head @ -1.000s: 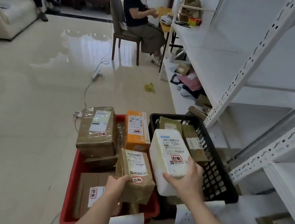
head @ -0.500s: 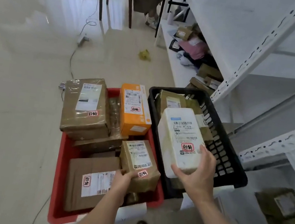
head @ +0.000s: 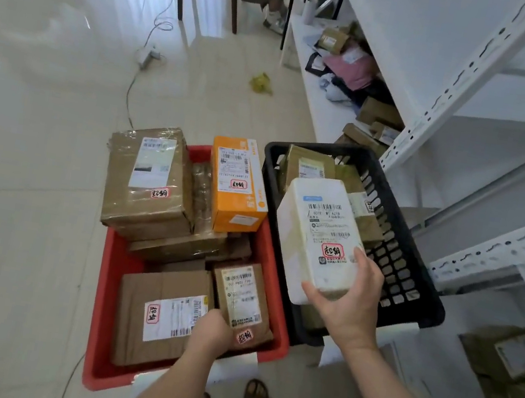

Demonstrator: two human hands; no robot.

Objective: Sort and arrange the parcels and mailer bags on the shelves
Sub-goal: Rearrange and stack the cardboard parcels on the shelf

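1. Hands: the right hand [head: 346, 303] grips the near end of a white parcel [head: 317, 236], thumb on its labelled top face and fingers curled under it. The parcel is held in the air, tilted, above the near part of the black crate [head: 421, 281].
2. The left hand [head: 215, 330] grips the near end of a small brown parcel [head: 242, 299], which lies at the near right corner of the red crate [head: 109, 277], or just above it. Whether the parcel is clear of the load beneath it cannot be told.
3. Red crate, on the floor: a large taped brown box [head: 149, 180], an orange box [head: 237, 184] and a flat brown box [head: 162, 314] remain in it, with further brown parcels stacked between them.
4. Black crate, just beside the red crate on its right: at least one brown parcel with a label [head: 308, 168] remains inside, partly hidden by the white parcel.
5. White shelving [head: 451, 102], right of the crates: the bottom shelf further back holds a loose heap of mailer bags [head: 352, 68] and small brown parcels. A greenish wrapped parcel [head: 513, 373] lies on the near low shelf.
6. Progress, as a judgement: early to middle. Both crates are well filled and the visible upper shelves are bare, so most parcels are not yet placed.
7. Remaining: carry the two held parcels to a shelf, set them down, then empty both crates. The heap further back looks unsorted and probably needs arranging.
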